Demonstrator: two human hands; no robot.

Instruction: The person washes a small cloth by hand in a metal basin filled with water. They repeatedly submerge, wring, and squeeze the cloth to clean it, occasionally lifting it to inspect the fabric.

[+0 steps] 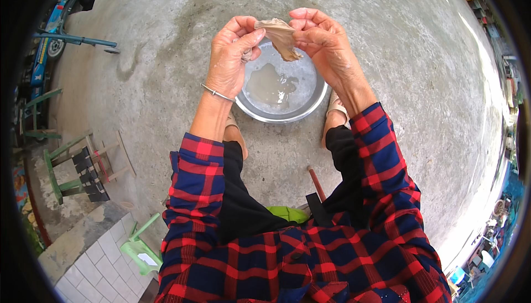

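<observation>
My left hand (231,54) and my right hand (319,36) both pinch a small wet beige cloth (281,36) and hold it stretched between them. The cloth hangs above a round metal basin (315,95) that stands on the concrete ground between my feet. The basin holds a little cloudy water. A thin metal bangle (217,93) circles my left wrist. My sleeves are red and blue plaid.
Green wooden stools (66,167) stand to the left, and a green plastic stool (141,245) sits on tiled floor at lower left. A blue bicycle (52,37) is parked at upper left. A reddish stick (316,183) lies between my legs.
</observation>
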